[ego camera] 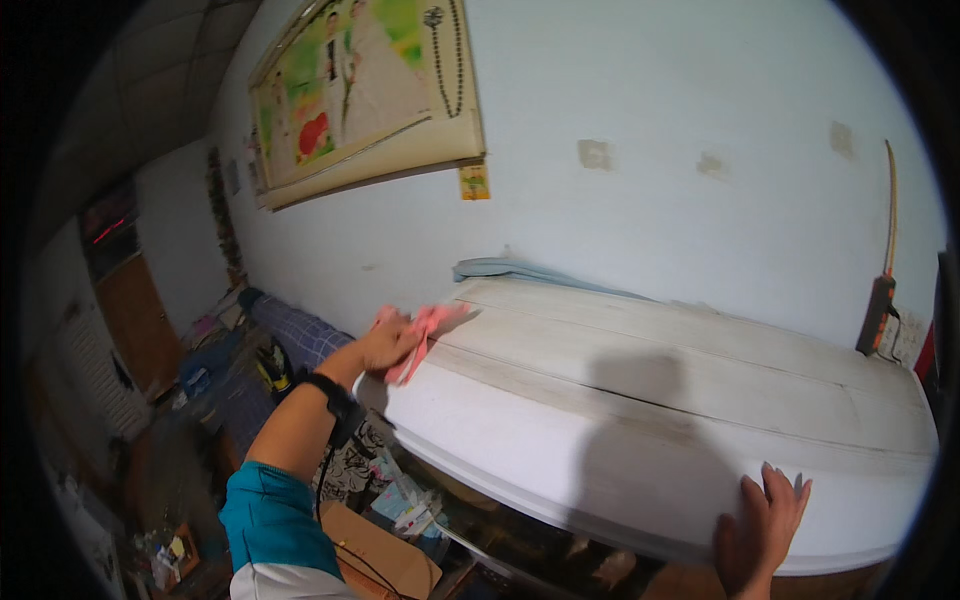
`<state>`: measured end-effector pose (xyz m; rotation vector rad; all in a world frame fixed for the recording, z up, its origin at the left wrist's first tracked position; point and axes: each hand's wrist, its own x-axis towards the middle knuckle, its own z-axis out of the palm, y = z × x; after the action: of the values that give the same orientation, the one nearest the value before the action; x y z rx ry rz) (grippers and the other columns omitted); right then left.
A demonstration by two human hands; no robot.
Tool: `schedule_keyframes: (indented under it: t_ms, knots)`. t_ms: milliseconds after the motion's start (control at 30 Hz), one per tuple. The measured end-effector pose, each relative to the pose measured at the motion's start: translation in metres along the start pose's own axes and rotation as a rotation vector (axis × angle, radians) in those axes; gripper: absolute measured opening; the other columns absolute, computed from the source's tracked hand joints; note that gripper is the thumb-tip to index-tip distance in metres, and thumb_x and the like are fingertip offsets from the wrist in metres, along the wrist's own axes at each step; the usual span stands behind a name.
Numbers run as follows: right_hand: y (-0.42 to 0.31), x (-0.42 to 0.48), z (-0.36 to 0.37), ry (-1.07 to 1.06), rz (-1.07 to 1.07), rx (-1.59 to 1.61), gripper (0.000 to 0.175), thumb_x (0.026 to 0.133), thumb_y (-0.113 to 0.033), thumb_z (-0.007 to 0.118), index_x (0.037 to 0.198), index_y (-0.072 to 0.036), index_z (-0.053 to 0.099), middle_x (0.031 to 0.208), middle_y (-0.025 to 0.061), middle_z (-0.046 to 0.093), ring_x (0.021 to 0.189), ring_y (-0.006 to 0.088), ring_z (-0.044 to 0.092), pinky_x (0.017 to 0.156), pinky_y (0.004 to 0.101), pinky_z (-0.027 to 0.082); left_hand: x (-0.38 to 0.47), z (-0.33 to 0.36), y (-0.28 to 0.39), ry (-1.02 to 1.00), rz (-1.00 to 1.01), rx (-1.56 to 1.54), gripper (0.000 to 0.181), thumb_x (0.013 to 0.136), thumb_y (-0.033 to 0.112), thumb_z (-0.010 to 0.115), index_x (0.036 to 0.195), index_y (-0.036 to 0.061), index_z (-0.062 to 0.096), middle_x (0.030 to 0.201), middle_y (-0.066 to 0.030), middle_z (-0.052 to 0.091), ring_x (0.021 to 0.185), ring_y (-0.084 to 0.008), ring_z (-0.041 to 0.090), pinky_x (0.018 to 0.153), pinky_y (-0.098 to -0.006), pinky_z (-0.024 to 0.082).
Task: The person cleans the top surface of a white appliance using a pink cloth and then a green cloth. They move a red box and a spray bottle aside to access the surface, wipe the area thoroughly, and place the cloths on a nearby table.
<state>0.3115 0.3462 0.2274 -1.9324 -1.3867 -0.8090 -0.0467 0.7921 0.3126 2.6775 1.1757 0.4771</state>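
My left hand (390, 343) holds a pink cloth (429, 321) at the left end of a long white surface (487, 405), which looks like the top of an appliance or cabinet. The cloth is blurred and lies partly over the edge. Near the front edge at the right, my right hand (763, 525) has its fingers spread and holds nothing; whether it touches the surface is hard to tell. Greyish marks and seams run along the white top, and a shadow falls across it.
A blue-grey cloth (517, 268) lies between the top and the wall. A power strip (876, 315) hangs at the right. Below on the left are a cardboard piece (382, 551) and assorted clutter. A large framed picture (367, 97) hangs above.
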Motion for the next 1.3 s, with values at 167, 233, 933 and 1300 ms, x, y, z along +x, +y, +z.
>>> schedule_keyframes:
  t_ms: [167, 233, 933, 1300]
  knots:
    - [0.018, -0.014, 0.003, 0.126, -0.173, 0.097, 0.040, 0.060, -0.011, 0.062, 0.099, -0.006, 0.057, 0.112, 0.0152, 0.050, 0.107, 0.0354, 0.049, 0.101, 0.0661, 0.020, 0.002, 0.041, 0.010, -0.087, -0.097, 0.145, 0.061, 0.092, 0.049, 0.033, 0.142, 0.0141, 0.031, 0.151, -0.0123, 0.016, 0.138, -0.0377, 0.010, 0.111, -0.0494, 0.007]
    - [0.025, -0.025, 0.001, 0.127, -0.160, 0.220, 0.029, 0.066, -0.016, 0.060, 0.095, -0.012, 0.060, 0.107, 0.0111, 0.051, 0.105, 0.0325, 0.051, 0.102, 0.0653, 0.020, 0.006, 0.052, 0.046, -0.101, 0.001, 0.183, 0.061, 0.092, 0.046, 0.033, 0.142, 0.0107, 0.029, 0.150, -0.0120, 0.019, 0.138, -0.0372, 0.012, 0.111, -0.0463, 0.009]
    - [0.232, -0.172, -0.159, 0.186, -0.171, 0.387, 0.022, 0.091, -0.026, 0.052, 0.105, -0.010, 0.056, 0.110, 0.0122, 0.054, 0.107, 0.0294, 0.052, 0.105, 0.0574, 0.025, -0.051, 0.237, 0.657, 0.112, 0.750, 0.062, 0.053, 0.085, 0.027, 0.049, 0.134, 0.0099, 0.039, 0.123, -0.0166, 0.046, 0.116, -0.0334, 0.040, 0.092, -0.0508, 0.031]
    - [0.287, -0.251, -0.246, 0.201, 0.015, 0.078, 0.024, 0.096, -0.023, 0.042, 0.109, -0.008, 0.056, 0.112, 0.0135, 0.055, 0.108, 0.0321, 0.052, 0.105, 0.0599, 0.025, -0.064, 0.319, 0.861, 0.169, 0.814, -0.092, 0.052, 0.087, 0.037, 0.048, 0.131, 0.0093, 0.045, 0.137, -0.0188, 0.038, 0.122, -0.0375, 0.035, 0.098, -0.0583, 0.024]
